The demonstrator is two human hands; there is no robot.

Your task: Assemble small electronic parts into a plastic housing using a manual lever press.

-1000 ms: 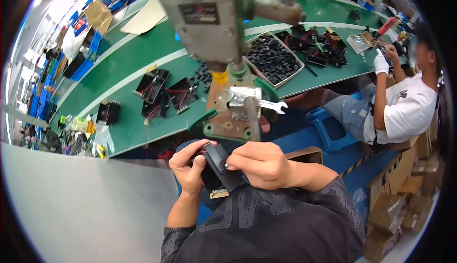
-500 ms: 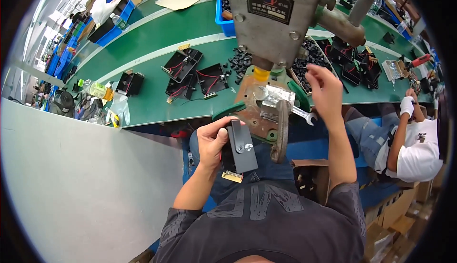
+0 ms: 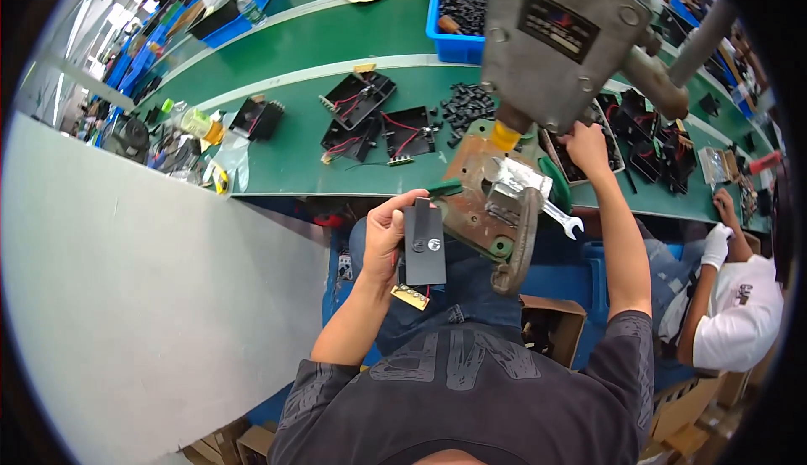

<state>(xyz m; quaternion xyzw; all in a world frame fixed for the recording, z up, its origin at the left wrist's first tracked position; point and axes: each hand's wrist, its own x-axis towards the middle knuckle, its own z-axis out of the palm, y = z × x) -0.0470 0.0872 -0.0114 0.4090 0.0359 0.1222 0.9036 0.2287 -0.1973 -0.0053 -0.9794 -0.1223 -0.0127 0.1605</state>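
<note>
My left hand [image 3: 384,236] is closed round the side of a black plastic box [image 3: 425,255]. Two round, shiny spots show on the box's upper face. A small circuit board [image 3: 410,298] with red wires hangs out at its lower end. My right hand [image 3: 586,152] dips into a tray [image 3: 620,161] of small black plastic parts, fingers curled down. Whatever its fingertips pinch, if anything, is hidden. Between my hands stands a hand press [image 3: 555,44] with a yellow-collared ram [image 3: 505,135]. On its base [image 3: 471,171] lie a silvery wrapped block [image 3: 521,179] and a wrench [image 3: 565,219].
Open black boxes [image 3: 360,99] with red wires lie left of the press. Loose black parts [image 3: 468,108] are heaped behind it, near a blue bin [image 3: 458,49]. A curved lever [image 3: 525,242] juts toward me. At right sits another person [image 3: 731,314] wearing a white glove.
My right hand has moved forward from above the wrench into the parts tray. My left hand still holds the box, now turned more upright. The whole view has shifted.
</note>
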